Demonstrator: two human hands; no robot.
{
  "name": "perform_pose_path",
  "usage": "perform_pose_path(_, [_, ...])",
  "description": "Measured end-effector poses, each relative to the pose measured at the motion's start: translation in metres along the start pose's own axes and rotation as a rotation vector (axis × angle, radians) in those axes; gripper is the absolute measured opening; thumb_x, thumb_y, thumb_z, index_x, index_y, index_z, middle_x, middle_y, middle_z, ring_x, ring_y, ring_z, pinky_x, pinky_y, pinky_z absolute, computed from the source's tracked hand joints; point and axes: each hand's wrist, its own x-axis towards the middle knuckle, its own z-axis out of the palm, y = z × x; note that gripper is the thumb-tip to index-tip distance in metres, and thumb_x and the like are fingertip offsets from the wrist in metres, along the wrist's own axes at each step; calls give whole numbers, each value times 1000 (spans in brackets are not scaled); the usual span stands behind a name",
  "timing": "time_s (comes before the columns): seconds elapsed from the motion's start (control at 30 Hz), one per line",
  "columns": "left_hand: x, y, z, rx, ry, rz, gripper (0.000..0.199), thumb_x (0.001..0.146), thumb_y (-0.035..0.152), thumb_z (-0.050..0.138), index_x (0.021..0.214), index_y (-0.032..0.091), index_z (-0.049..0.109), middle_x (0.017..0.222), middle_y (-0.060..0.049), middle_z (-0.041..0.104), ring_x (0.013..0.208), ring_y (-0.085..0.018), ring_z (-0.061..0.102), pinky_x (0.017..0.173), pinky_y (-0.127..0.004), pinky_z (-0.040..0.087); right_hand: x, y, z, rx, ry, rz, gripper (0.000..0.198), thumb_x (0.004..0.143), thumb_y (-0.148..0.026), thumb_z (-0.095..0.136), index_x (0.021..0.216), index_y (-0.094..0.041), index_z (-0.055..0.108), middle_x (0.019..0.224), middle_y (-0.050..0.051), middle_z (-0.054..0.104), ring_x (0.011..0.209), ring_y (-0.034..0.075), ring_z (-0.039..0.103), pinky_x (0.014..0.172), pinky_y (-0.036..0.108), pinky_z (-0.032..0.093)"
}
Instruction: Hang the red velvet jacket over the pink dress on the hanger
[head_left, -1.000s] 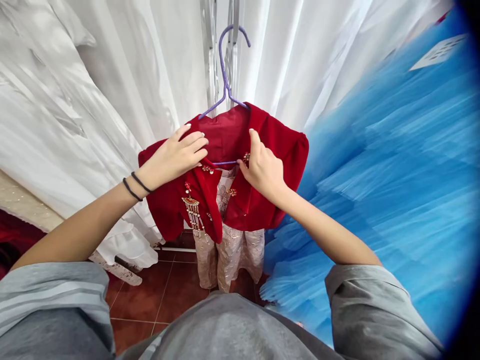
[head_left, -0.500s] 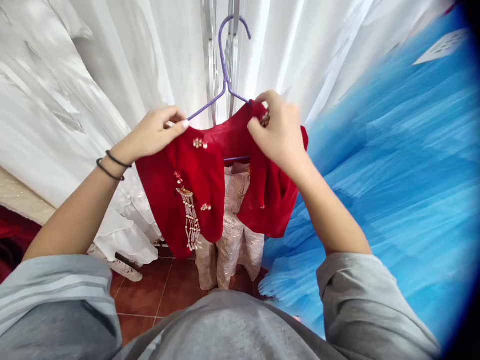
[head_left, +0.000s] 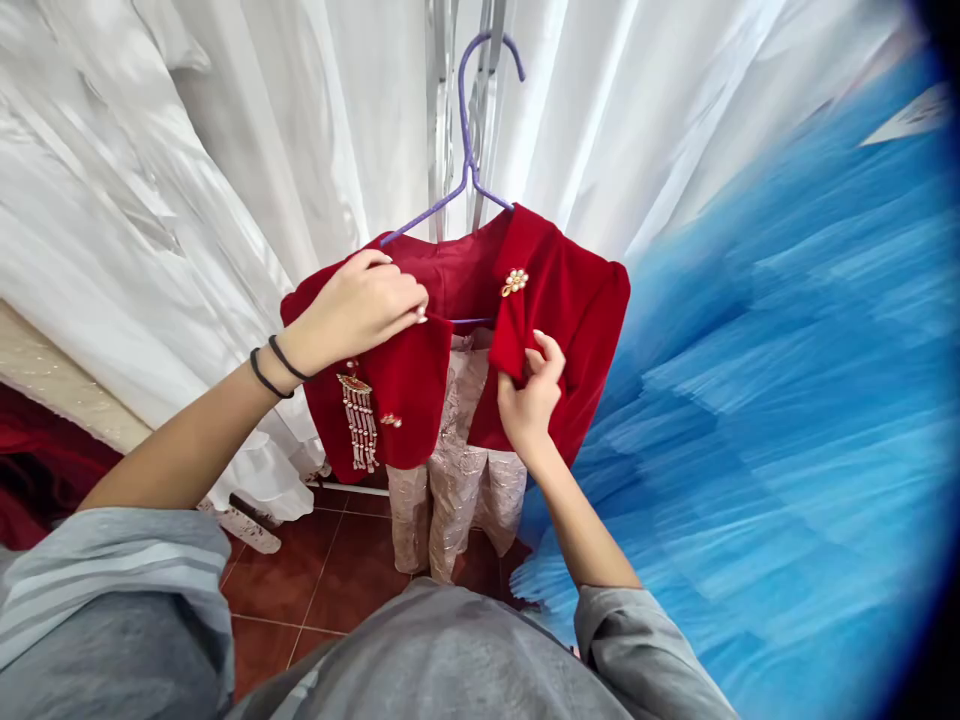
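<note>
Straightening the small red velvet jacket (head_left: 570,300) on its purple hanger (head_left: 469,160) looks like the step in hand. The left hand (head_left: 360,310) lies over the left front panel near the collar, fingers curled onto the cloth; the right hand (head_left: 532,395) has its fingers pinched on the lower edge of the right front panel. Bringing the two fronts level would call for a gentle, even tug. Pale brocade trousers (head_left: 457,480) hang beneath. White gowns (head_left: 187,180) crowd behind, blue tulle (head_left: 787,380) on the right, red floor tiles (head_left: 330,590) below.
</note>
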Motion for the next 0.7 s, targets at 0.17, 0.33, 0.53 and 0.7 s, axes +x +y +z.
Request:
perform_pose_path(0.17, [55, 1, 23, -229, 202, -252, 24, 96, 31, 44, 89, 17, 61, 84, -5, 65, 89, -23, 65, 94, -42, 47, -5, -69, 8, 259, 20, -99, 32, 97, -29, 43, 127, -18, 47, 103, 8, 65, 86, 16, 66, 76, 27, 58])
perform_pose_path(0.33, [82, -1, 42, -372, 103, -287, 27, 96, 25, 36, 84, 18, 59, 85, -1, 62, 99, -22, 66, 105, -46, 42, -16, -86, 54, 100, -425, -92, 58, 93, -19, 39, 150, -10, 34, 133, 17, 56, 118, 25, 60, 101, 38, 54])
perform_pose_path(0.53, [20, 30, 25, -432, 397, -449, 31, 89, 40, 57, 114, 23, 59, 122, -8, 61, 123, -28, 54, 115, -48, 36, -46, -72, 70, -34, -539, -76, 67, 93, -22, 46, 154, -2, 30, 152, 26, 37, 142, 36, 38, 117, 53, 38])
perform_pose_path(0.7, [-14, 67, 59, -343, 400, -737, 33, 88, 40, 63, 111, 18, 63, 116, -15, 62, 116, -34, 56, 108, -53, 38, -104, -60, 64, 122, -531, -208, 58, 93, -30, 46, 145, -5, 42, 152, 26, 38, 150, 33, 28, 121, 55, 32])
